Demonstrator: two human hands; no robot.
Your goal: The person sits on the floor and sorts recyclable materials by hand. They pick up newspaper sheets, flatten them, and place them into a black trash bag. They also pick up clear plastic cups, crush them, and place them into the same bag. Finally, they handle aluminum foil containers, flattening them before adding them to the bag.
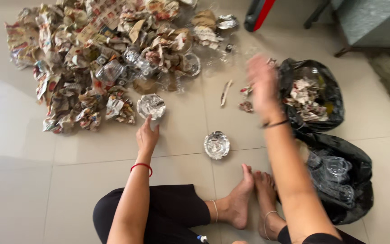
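A: Where is the left hand (pixel 147 135)?

B: On the floor, fingers reaching up to a crumpled foil bowl (pixel 151 106) at the near edge of the big pile of crumpled paper and plastic cups (pixel 100 58). The fingertips touch the bowl's near side. The hand is open and has not closed round it.

A: And the right hand (pixel 262 86)?

B: Raised, just left of the far black bag (pixel 314 97), which holds crumpled paper. It is blurred, so I cannot tell whether it holds anything or how far it is open.

A: What else is near?

B: A second foil bowl (pixel 216 145) lies alone on the tiles, in front of the feet. A near black bag (pixel 339 180) on the right holds clear plastic cups.

A: What might go wrong?

B: I judge the foil could crush or slip, since only fingertips are on it. Also, the bags stand close together, so a fast, unwatched toss could land in the wrong one or on the floor.
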